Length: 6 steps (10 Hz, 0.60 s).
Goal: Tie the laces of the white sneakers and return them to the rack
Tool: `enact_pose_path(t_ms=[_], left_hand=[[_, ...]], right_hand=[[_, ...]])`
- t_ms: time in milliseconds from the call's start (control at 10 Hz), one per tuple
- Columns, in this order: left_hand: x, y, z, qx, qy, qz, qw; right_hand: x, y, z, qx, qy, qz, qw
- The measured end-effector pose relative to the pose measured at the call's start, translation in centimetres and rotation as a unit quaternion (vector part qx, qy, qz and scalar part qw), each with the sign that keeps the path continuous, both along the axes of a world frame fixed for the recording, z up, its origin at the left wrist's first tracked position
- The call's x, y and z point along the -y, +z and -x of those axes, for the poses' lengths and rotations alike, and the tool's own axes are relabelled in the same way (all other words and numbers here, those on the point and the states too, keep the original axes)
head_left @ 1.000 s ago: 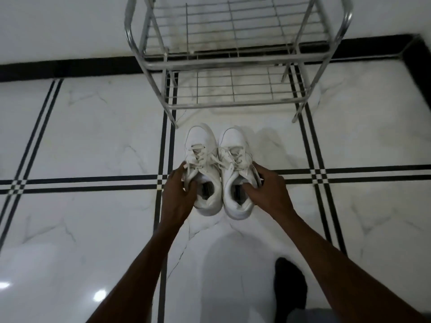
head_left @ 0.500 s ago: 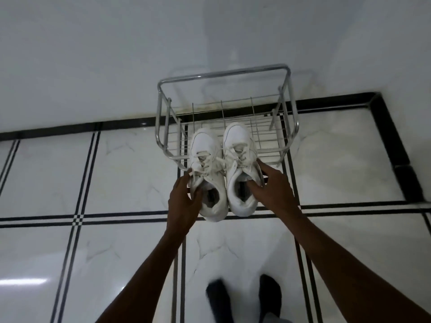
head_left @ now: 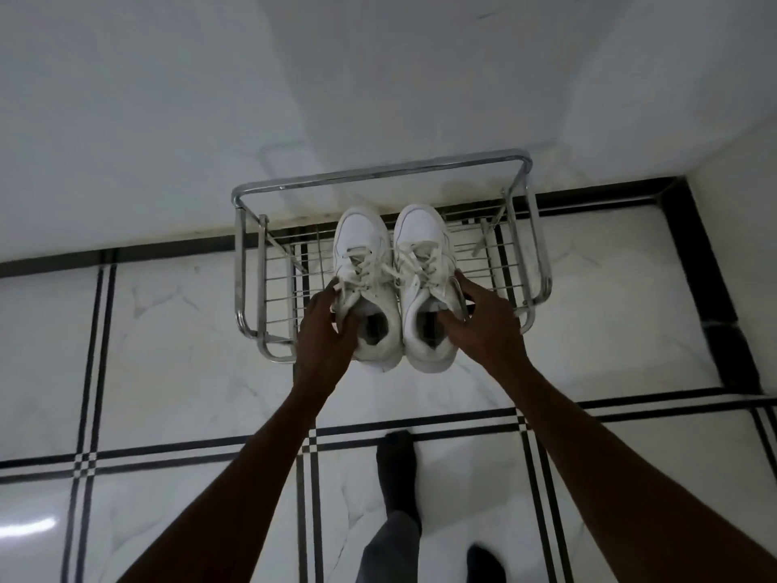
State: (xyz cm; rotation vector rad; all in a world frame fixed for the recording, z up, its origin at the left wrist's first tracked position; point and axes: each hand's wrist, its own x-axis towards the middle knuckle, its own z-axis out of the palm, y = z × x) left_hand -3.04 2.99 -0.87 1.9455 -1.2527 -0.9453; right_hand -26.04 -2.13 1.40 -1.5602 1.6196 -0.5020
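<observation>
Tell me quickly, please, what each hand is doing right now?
Left hand: closed on the left white sneaker, at its collar.
Right hand: closed on the right white sneaker, at its collar.

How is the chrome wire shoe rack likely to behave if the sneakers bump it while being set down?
The chrome wire shoe rack looks thin-tubed and open, so probably light and easy to nudge. Its narrow legs stand on glossy marble floor, so it may slide rather than tip. It likely stays rigid.
</observation>
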Motion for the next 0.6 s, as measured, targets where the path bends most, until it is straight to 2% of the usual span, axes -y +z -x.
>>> enact_pose_path(t_ms=[300,500,600], left_hand=[[2.0,-3.2,-0.8,-0.006,-0.001,-0.031,1.000],[1.9,-3.2,-1.2,-0.012,-0.011,-0.043,0.999],[2.0,-2.0,-1.3,0.024,-0.026,-0.046,0.998]], right_hand=[[2.6,-3.9,-1.0,-0.014,-0.001,-0.067,0.998],[2.5,-4.2,-1.0,-0.009,0.011,-0.047,0.999],[2.5,-3.0,-0.9,-0.042,0.018,-0.048,0.998]])
